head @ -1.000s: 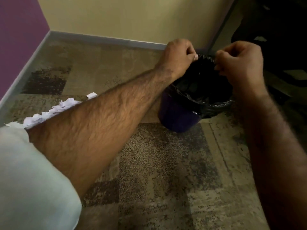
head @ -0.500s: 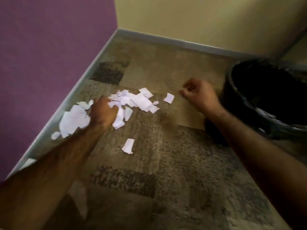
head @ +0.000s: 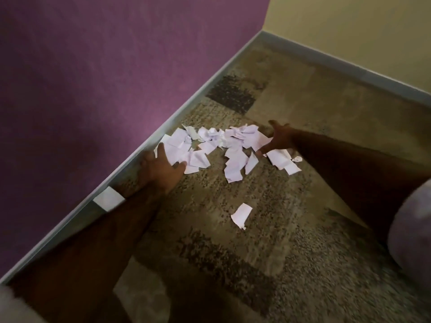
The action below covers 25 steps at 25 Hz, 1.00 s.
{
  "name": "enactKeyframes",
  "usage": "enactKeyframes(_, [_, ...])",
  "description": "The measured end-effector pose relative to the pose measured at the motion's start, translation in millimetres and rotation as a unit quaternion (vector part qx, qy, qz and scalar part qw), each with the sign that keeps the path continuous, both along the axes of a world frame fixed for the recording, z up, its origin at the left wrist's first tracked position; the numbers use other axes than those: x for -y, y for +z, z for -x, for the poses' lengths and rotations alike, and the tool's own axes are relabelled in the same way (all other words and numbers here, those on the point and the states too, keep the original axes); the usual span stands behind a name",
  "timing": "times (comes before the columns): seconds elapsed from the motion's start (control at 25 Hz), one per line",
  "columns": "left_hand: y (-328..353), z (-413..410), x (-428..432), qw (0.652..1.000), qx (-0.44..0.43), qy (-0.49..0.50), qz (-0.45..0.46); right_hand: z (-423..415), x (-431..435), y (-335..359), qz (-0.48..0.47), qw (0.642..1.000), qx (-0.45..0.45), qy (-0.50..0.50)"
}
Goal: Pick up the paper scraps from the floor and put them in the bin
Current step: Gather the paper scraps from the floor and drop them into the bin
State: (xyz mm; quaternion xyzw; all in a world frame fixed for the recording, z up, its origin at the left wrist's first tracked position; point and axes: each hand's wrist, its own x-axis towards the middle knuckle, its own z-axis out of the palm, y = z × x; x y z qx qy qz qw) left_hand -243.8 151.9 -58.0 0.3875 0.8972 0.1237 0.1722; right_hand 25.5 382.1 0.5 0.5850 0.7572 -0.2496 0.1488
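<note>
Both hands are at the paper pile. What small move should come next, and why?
Probably draw both hands inward to bunch the paper scraps. The left hand lies open at the pile's left end, the right hand open at its right end, and the scraps lie loose between them, none gripped yet.

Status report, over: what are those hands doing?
Both open: left hand, right hand, flanking pile of torn white paper scraps on patterned brown carpet. One stray scrap apart. Nothing in the way.
</note>
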Motion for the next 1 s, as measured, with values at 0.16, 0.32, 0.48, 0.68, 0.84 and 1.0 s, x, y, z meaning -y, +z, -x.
enactKeyframes(0.16, [-3,3,-25,0.997,0.046,0.036,0.051,18,5,-11,-0.010,1.000,-0.014,0.016])
enactKeyframes(0.32, [-9,2,-30,0.998,0.041,-0.037,0.041,37,19,-11,0.009,0.995,-0.016,0.094])
enactKeyframes(0.48, [-8,-35,-37,0.987,0.082,-0.139,0.001,75,49,-20,0.008,0.975,0.026,0.219])
enactKeyframes(0.68, [-16,-75,-40,0.969,0.160,-0.179,-0.066,75,90,-42,-0.043,0.973,-0.034,0.226])
enactKeyframes(0.84, [-4,-94,-31,0.956,0.241,-0.128,-0.103,48,101,-32,-0.054,0.974,-0.118,0.187])
enactKeyframes(1.0, [15,-106,-20,0.946,0.294,-0.098,-0.100,23,109,-1,-0.006,0.981,-0.151,0.122])
